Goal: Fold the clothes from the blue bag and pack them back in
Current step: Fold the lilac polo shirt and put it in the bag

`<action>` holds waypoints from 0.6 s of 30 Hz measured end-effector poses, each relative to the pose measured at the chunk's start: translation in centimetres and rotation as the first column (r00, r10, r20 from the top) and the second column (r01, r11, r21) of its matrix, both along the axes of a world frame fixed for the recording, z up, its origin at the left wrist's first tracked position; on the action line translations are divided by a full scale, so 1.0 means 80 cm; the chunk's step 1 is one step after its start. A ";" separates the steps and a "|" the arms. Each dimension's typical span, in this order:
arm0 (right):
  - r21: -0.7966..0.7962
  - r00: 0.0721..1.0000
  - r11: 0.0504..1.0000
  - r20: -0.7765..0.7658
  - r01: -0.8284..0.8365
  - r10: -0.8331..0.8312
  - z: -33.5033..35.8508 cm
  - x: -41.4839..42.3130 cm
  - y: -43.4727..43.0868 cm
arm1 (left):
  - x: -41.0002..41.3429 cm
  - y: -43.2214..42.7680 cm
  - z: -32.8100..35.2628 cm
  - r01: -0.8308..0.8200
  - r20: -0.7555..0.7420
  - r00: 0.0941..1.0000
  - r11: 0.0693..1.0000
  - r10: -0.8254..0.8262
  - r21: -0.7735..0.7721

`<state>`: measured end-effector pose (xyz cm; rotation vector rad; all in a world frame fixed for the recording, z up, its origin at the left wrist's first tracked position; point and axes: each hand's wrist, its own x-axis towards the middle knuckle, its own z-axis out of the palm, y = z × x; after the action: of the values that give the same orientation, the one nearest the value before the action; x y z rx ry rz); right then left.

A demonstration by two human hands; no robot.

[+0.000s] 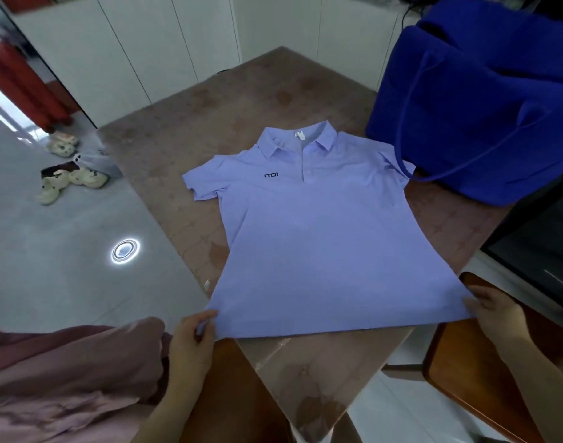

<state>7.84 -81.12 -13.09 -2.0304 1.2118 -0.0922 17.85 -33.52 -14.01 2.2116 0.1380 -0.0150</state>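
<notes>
Grip: left hand (193,338) pinches polo shirt (318,238) hem corner, right hand (496,314) other corner; blue bag (484,100) cropped.

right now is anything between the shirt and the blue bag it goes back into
Nothing visible does. The polo shirt lies flat on the table, one sleeve beside the blue bag; the left hand and right hand pinch its hem corners.

A light blue polo shirt (318,231) lies spread flat, face up, collar away, on the brown table; the open blue bag (478,103) stands just beside its far sleeve.
</notes>
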 end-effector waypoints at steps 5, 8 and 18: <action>-0.058 0.997 0.998 -0.072 0.011 -0.015 -0.006 -0.008 -0.001 | -0.019 0.007 -0.014 0.101 -0.146 0.984 0.995 -0.100 0.004; -0.079 0.994 0.996 -0.106 0.029 -0.037 -0.015 -0.020 -0.001 | -0.029 0.018 -0.010 0.056 -0.040 0.998 0.997 -0.054 0.044; -0.287 0.956 0.914 -0.136 -0.288 0.258 0.018 0.075 0.003 | 0.086 -0.025 0.028 -0.054 -0.063 0.996 0.998 0.056 0.029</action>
<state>13.85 -80.84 -11.66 -2.4823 1.0038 -0.0475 24.75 -35.55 -11.77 2.2344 0.2356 -0.0530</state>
